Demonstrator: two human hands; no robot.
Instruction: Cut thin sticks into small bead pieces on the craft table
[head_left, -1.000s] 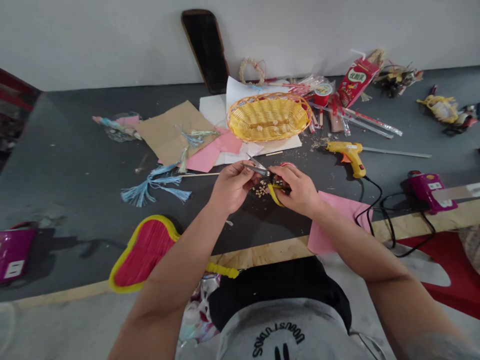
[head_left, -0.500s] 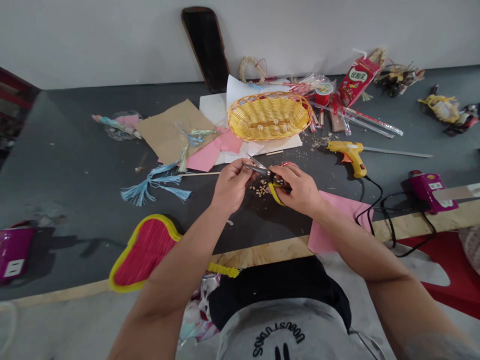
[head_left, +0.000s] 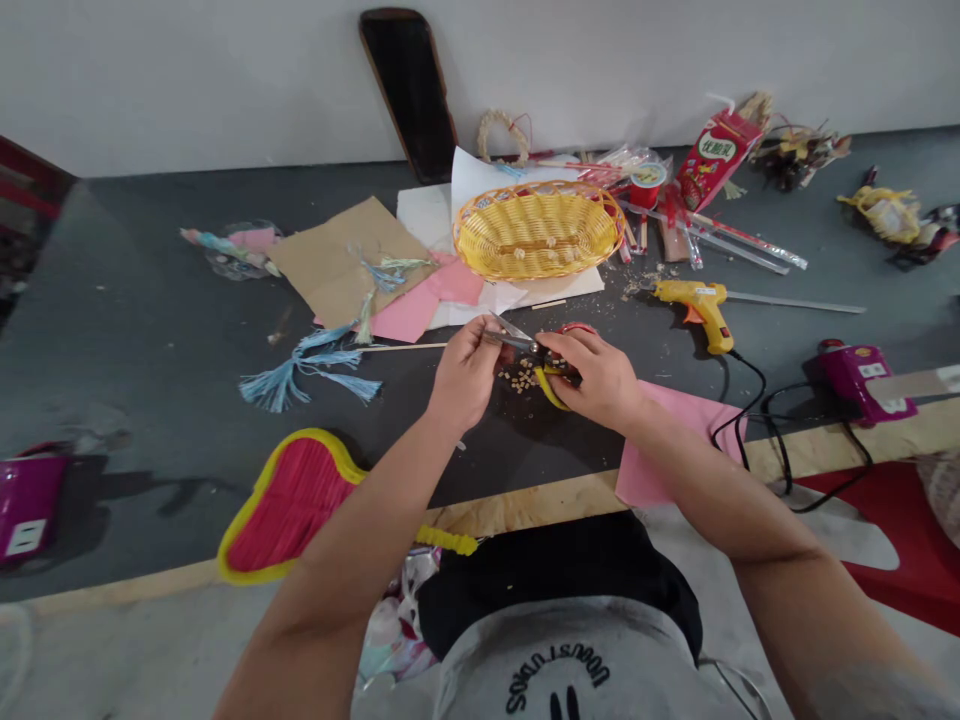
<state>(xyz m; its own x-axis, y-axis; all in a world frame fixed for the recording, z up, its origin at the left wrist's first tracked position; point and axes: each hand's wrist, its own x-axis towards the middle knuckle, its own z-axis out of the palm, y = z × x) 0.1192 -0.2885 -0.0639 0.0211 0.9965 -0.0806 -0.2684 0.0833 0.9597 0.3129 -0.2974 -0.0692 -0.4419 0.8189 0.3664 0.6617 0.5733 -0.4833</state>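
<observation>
My right hand [head_left: 596, 378] is closed on the scissors [head_left: 541, 370], which have yellow and red handles. Their blades are spread and point left, reaching the fingertips of my left hand [head_left: 466, 372]. That hand is pinched round a thin wooden stick [head_left: 405, 347], whose long end sticks out to the left over the dark table. Small cut pieces [head_left: 519, 377] lie in a loose pile beneath the scissors, between my hands. The tip of the stick at the blades is too small to make out.
Beyond my hands stands a yellow basket [head_left: 540, 235] on papers. A glue gun [head_left: 701, 305] with its cable lies right, near pink paper [head_left: 656, 450]. Blue tassels [head_left: 281, 380] and a red, yellow-edged shape [head_left: 289, 500] are left. A phone [head_left: 412, 95] leans on the wall.
The scissors and both hands have barely shifted. The blades sit slightly further left, and the view has moved a little.
</observation>
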